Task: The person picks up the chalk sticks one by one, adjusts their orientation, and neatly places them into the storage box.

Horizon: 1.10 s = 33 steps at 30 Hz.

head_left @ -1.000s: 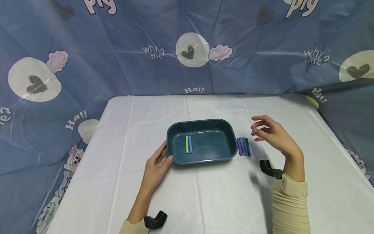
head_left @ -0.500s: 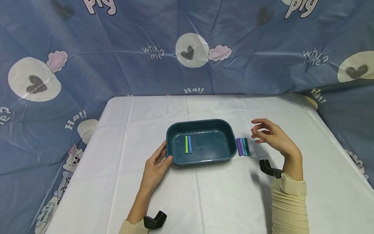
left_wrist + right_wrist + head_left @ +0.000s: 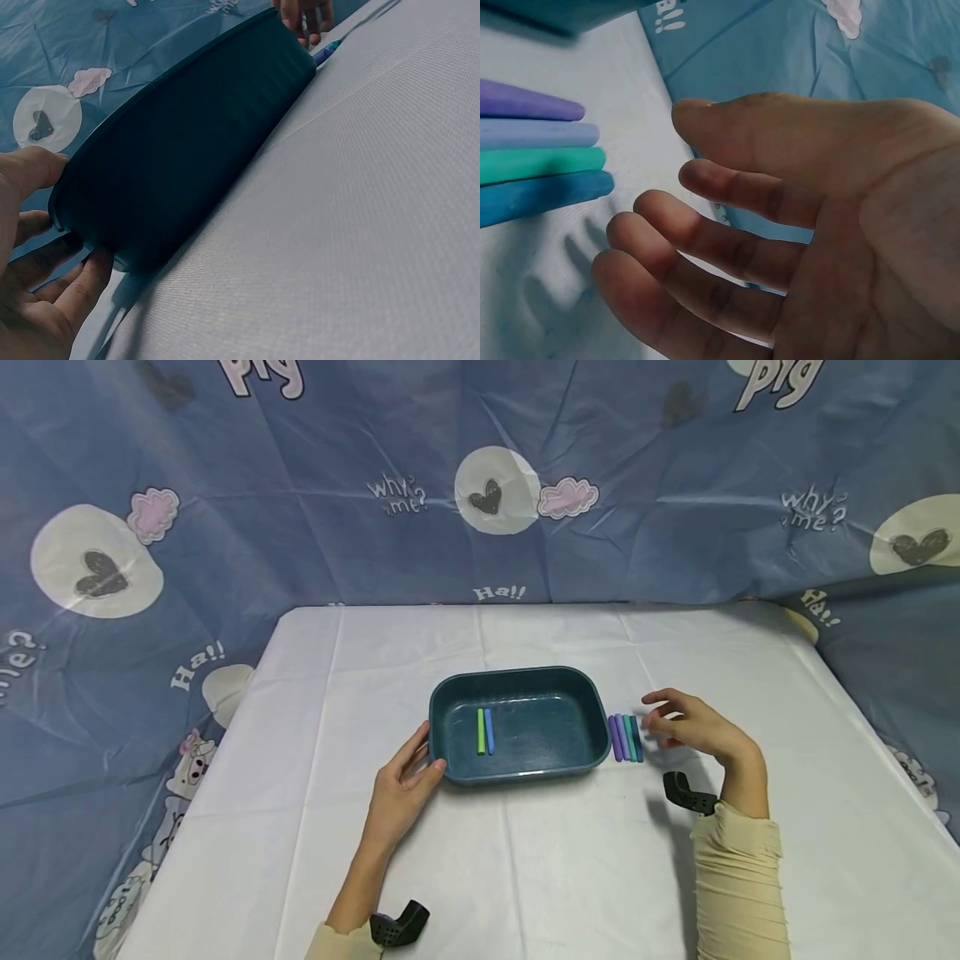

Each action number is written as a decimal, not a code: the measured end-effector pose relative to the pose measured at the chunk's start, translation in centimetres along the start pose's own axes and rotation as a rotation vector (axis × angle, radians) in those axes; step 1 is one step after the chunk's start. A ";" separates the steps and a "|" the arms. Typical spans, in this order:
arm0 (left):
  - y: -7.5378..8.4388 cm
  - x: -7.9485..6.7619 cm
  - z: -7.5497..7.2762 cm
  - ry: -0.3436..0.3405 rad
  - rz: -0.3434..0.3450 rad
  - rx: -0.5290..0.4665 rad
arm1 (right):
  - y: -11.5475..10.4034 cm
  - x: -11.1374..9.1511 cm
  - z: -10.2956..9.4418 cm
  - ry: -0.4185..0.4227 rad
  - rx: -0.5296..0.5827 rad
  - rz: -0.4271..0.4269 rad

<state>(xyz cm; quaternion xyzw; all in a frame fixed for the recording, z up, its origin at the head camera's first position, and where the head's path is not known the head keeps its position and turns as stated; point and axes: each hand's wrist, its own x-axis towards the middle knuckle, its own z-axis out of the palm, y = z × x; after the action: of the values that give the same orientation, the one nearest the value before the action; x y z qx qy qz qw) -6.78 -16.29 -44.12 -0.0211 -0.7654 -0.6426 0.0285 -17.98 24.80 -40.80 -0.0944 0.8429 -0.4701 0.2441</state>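
Left hand (image 3: 397, 795) grips tray (image 3: 551, 739) at its left end. Right hand (image 3: 693, 727) holds nothing, thumb and fingers apart, just right of four coloured sticks (image 3: 623, 737). These lie side by side on white cloth (image 3: 450, 860), between tray and right hand. Green stick (image 3: 481, 732) and blue stick (image 3: 489, 732) lie inside tray, nearer left hand.

head: above, facing forward-down | wrists: close, low | all share: tray (image 3: 543, 731)
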 end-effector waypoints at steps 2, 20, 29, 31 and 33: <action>0.8 -0.2 0.1 -0.003 -0.010 0.001 | 0.2 0.1 0.0 -0.006 -0.001 0.007; -0.4 0.0 0.0 -0.006 -0.005 -0.009 | 1.2 0.8 0.5 -0.022 -0.050 0.045; 0.1 -0.1 0.0 -0.004 -0.007 -0.006 | 1.2 1.1 0.8 0.000 -0.107 0.030; 0.7 -0.3 0.0 -0.005 -0.009 -0.006 | 1.2 1.2 0.9 0.008 -0.120 0.029; 1.2 -0.3 0.0 -0.005 -0.012 0.005 | 1.3 1.3 0.9 0.013 -0.129 0.024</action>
<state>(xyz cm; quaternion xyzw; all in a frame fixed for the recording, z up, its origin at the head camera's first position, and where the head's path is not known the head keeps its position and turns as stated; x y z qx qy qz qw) -6.35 -16.06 -42.99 -0.0182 -0.7673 -0.6406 0.0228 -18.55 24.28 -42.67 -0.0965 0.8740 -0.4125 0.2378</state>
